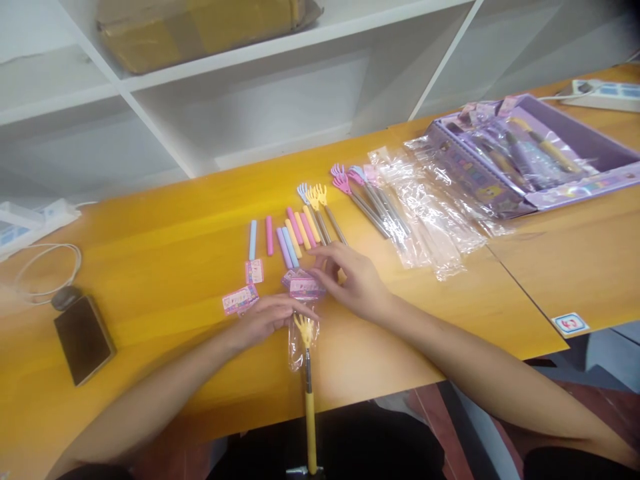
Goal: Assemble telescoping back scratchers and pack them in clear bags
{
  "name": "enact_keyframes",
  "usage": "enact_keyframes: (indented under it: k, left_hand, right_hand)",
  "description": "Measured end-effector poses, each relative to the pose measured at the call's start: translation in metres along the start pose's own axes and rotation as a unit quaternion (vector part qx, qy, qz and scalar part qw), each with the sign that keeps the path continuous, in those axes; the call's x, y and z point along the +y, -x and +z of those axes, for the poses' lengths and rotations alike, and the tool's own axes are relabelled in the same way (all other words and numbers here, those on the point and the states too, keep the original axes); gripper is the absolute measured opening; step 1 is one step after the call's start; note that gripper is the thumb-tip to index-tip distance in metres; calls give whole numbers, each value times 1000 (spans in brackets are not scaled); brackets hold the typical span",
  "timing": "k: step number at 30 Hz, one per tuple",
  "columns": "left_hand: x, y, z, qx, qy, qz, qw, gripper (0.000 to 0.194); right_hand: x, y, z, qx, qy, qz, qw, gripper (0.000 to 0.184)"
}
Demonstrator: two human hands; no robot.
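My left hand (273,313) lies with fingers stretched over the top of a clear plastic bag (296,347). The yellow hand-shaped head of a back scratcher (304,330) is in or under that bag; its yellow handle (311,427) extends over the table's front edge. My right hand (350,277) is beside a small stack of pink-purple header cards (306,288), thumb and forefinger apart and bent. Whether its thumb touches the cards is hard to tell. More printed cards (240,299) lie left of my left hand.
Coloured handle sleeves (293,240) and back scratchers (320,207) lie ahead; more scratchers (367,200) and clear bags (425,213) are right. A purple box (535,193) holds bagged scratchers. A dark phone-like device (84,340) and power strips (37,223) sit at the sides.
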State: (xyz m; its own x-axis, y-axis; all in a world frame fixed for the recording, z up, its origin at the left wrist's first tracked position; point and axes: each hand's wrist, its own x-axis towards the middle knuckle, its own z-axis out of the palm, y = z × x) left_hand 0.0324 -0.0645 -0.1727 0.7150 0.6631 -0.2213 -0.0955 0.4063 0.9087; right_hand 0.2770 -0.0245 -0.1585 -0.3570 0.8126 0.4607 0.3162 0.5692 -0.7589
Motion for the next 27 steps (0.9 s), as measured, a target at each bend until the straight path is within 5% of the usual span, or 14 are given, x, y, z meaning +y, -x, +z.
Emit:
enact_keyframes:
  k: [9,17,21,27]
  left_hand:
    - [4,2,0,20,-199,-5,980,23]
    - [-1,1,2,42,-208,30,977,22]
    - [-5,0,5,50,-108,53,991,11]
    - [-8,0,9,48,6,71,996,59]
  right_hand:
    - [-6,3,-3,-64,30,-60,996,9]
    - [-3,5,-4,-125,88,-114,982,8]
    - [-2,5,-4,-140,128,-141,972,10]
    - [2,5,-5,-135,164,-209,955,12]
